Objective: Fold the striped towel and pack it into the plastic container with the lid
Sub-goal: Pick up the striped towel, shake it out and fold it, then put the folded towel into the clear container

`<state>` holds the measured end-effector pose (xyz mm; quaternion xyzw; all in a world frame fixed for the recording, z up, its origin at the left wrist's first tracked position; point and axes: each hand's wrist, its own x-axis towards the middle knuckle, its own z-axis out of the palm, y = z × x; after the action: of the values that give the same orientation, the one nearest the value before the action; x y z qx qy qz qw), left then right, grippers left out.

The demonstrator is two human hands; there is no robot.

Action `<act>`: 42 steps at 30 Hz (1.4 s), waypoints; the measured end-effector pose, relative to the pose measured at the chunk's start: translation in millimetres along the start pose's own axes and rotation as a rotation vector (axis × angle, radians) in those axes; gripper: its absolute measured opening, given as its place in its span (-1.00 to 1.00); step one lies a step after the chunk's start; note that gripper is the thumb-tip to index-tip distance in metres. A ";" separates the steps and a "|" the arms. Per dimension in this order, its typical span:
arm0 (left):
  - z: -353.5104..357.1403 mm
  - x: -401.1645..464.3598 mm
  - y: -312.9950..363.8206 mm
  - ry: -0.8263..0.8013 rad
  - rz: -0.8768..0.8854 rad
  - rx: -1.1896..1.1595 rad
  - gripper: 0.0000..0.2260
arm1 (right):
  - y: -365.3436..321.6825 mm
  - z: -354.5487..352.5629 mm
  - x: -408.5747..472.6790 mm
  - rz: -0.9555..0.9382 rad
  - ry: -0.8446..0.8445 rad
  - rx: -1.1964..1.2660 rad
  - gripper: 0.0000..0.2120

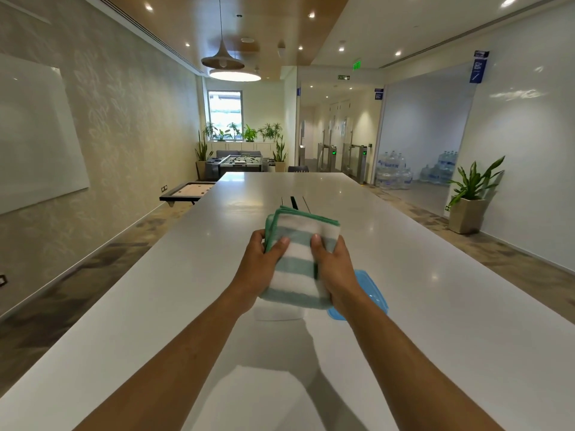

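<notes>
Both hands, left hand (259, 259) and right hand (334, 269), clamp the folded striped towel (297, 259) at frame centre, directly above the container (277, 312); lid (371, 293) lies lower right.

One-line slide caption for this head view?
Both hands, left and right, hold folded green-and-white striped towel above clear plastic container; blue plastic lid alongside.

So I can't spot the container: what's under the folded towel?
Below the striped towel, a clear container's near edge shows; the rest is covered. The blue lid lies alongside.
</notes>
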<state>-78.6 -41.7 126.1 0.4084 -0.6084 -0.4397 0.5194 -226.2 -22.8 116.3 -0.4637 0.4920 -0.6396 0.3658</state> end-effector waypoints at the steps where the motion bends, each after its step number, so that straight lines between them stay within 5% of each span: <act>1: 0.3 1.1 -3.9 0.003 -0.020 0.010 -0.70 | 4.3 -0.1 1.2 -0.025 0.015 -0.035 -0.67; 7: -11.9 22.3 -19.4 -0.015 -0.127 0.029 -0.70 | 15.0 -6.6 24.2 -0.120 0.004 -0.195 -0.62; 12: -25.4 52.3 -36.5 0.130 -0.129 0.000 -0.79 | 23.3 -7.6 55.1 -0.058 0.029 -0.171 -0.64; 18: -44.6 94.1 -81.9 0.286 -0.143 0.282 -0.87 | 34.3 -6.0 106.4 0.043 0.080 -0.081 -0.79; 24: -41.3 112.6 -122.4 0.199 -0.344 0.308 -0.67 | 63.1 20.0 136.2 0.158 0.013 -0.165 -0.81; 28: -40.1 116.5 -138.2 0.188 -0.376 0.381 -0.66 | 81.6 40.9 138.9 0.174 -0.080 -0.340 -0.66; 38: -39.2 119.1 -158.8 0.232 -0.242 0.645 -0.88 | 120.8 68.0 141.2 0.359 -0.231 -0.657 -0.66; 42: -37.1 118.5 -160.6 0.250 -0.209 0.655 -0.87 | 131.1 66.0 142.2 0.433 -0.303 -0.800 -0.32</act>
<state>-50.4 -203.8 7.1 0.6636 -0.6037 -0.2189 0.3837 -204.8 -205.9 28.2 -0.5430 0.7258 -0.2344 0.3513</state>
